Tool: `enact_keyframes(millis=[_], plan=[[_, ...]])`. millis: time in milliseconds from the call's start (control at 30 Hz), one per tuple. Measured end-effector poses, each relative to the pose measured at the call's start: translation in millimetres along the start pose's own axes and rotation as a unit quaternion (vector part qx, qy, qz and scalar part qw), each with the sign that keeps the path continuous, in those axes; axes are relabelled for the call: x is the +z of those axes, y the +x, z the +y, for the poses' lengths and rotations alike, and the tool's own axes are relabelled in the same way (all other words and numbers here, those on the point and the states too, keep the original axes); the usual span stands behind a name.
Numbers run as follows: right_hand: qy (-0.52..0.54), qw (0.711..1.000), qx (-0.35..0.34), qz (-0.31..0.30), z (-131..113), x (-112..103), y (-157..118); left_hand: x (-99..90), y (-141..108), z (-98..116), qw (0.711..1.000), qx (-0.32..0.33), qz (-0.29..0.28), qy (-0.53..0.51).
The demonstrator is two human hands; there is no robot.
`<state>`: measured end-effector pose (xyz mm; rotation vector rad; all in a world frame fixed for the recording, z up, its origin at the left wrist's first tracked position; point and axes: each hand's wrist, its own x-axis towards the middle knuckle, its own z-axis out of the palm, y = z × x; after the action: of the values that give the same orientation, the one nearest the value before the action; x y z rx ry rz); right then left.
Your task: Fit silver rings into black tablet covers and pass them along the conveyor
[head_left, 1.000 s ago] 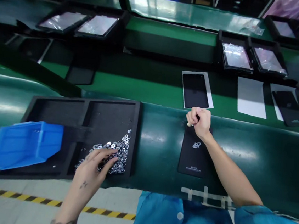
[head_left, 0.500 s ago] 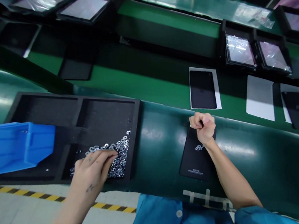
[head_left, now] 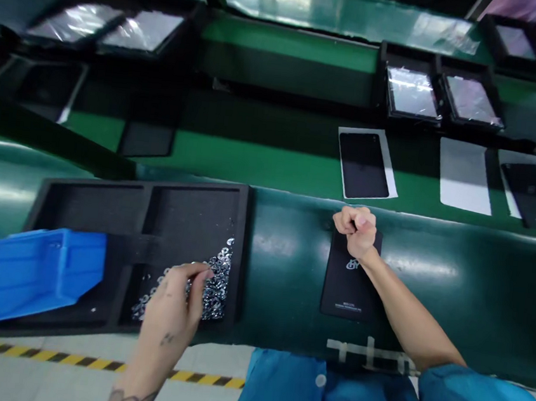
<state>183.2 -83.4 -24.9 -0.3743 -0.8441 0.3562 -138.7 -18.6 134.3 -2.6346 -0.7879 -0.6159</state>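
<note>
L. hand (head_left: 173, 305), fingers pinched (contents unclear), is at metal pcs. (head_left: 218, 288), tray's (head_left: 239, 242) 4 o'clock corner; dragging knuckles could scatter them. R. hand (head_left: 358, 229), fingers curled, contents unclear, overhangs black panel's (head_left: 342, 288) 12 o'clock end; a dropped pc. might scratch it.

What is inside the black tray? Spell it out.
Small shiny metal pieces are heaped on the right side of the black tray. The left hand hides some. A blue bin covers part of the left side; what lies beneath it cannot be seen.
</note>
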Motion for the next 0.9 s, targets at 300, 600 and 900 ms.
enact_keyframes(millis=[300,600,900], plan=[[0.092,0.989,0.006,0.113,-79,-29,-13,89.5,-33,118,0.95,0.105,-0.123,-0.266],[-0.335,0.815,0.453,0.132,-100,-70,-201,143.9,-86,142,0.884,0.049,-0.266,-0.382],[-0.15,0.861,0.395,0.284,-119,-126,-172,150.0,-28,151,0.854,0.071,-0.256,-0.447]])
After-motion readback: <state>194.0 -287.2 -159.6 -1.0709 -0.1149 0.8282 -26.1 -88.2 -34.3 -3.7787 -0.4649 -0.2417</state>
